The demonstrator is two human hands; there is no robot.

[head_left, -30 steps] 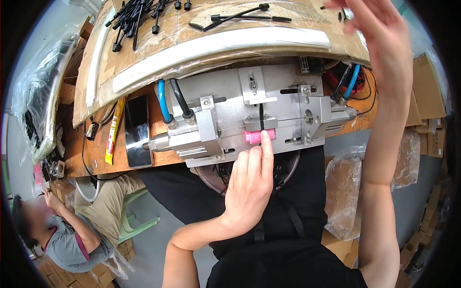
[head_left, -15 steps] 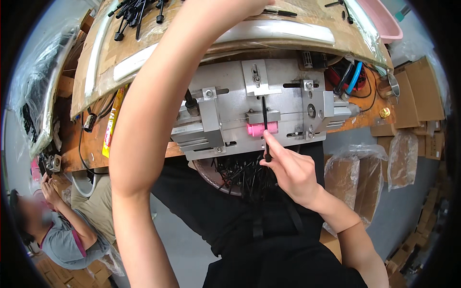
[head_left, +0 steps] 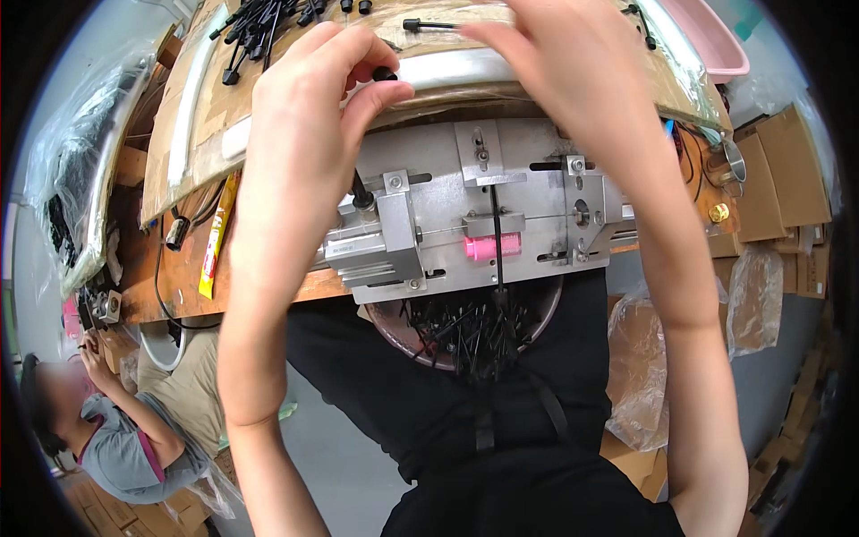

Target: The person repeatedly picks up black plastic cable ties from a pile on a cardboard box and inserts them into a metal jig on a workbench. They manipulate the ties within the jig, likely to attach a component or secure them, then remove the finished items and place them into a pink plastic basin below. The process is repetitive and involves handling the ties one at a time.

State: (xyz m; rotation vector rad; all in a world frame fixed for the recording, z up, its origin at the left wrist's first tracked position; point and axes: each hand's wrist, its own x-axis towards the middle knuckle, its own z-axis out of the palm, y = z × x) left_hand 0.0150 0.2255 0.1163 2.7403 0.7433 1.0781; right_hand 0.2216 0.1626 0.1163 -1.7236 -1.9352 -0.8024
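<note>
My left hand (head_left: 309,112) is raised over the front edge of the padded board, thumb and finger pinched around a small black cap-like piece (head_left: 385,74). Its other end is hidden by the hand. My right hand (head_left: 577,72), smeared by motion, is over the board at right. Its thumb tip meets the thin end of a black rod with a thick head (head_left: 428,25); whether it grips the rod is unclear. Below, another black rod (head_left: 497,237) stands across the metal fixture (head_left: 438,148), over a pink cylinder (head_left: 492,246), untouched by either hand.
A bowl (head_left: 380,331) full of black rods sits at my lap. More black rods (head_left: 259,31) are heaped on the cardboard-covered board (head_left: 192,134) at far left. A yellow packet (head_left: 215,242) lies on the wooden bench. A pink tub (head_left: 716,40) stands far right; another person (head_left: 134,438) sits at left.
My right hand has left the rod in the fixture and moved up over the board. My left hand has drawn back toward me and left, now pinching a black piece.
</note>
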